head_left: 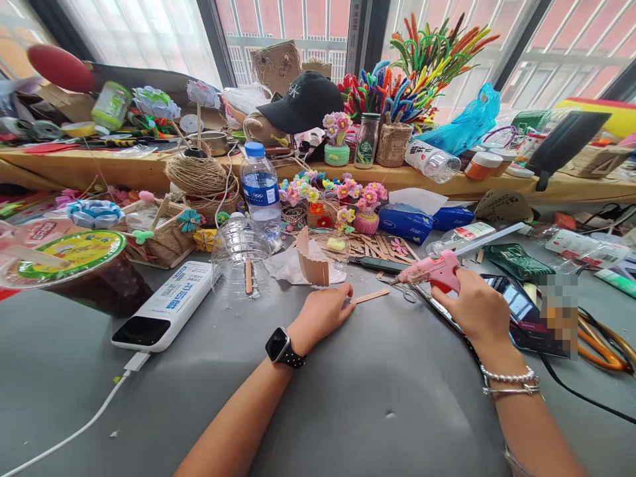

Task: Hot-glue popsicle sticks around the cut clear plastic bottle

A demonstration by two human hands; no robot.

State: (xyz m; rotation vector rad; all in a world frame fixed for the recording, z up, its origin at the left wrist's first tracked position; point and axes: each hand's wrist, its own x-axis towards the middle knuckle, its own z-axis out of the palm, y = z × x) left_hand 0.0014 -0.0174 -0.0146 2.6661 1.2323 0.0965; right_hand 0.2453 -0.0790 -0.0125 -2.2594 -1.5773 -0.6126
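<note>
My left hand (322, 314), with a watch on the wrist, rests low over the grey table (377, 411). Its fingers are closed on the near end of a wooden craft stick (372, 296) that points right. In my right hand (481, 308) is a pink hot glue gun (431, 271), its nozzle aimed left, just above the stick's far end. A pale wooden piece of joined craft sticks (315, 266) stands upright on white paper behind my left hand. Small scissors (410, 295) lie under the nozzle. More loose craft sticks (385, 248) are heaped farther back.
On the left stand a plastic drink cup (99, 285), a white power bank (166, 306) with its cable, and a clear cut bottle (233, 248). A water bottle (260, 192) rises behind. A phone (519, 311) and cords lie at right. A cluttered wooden shelf (308, 173) spans the back.
</note>
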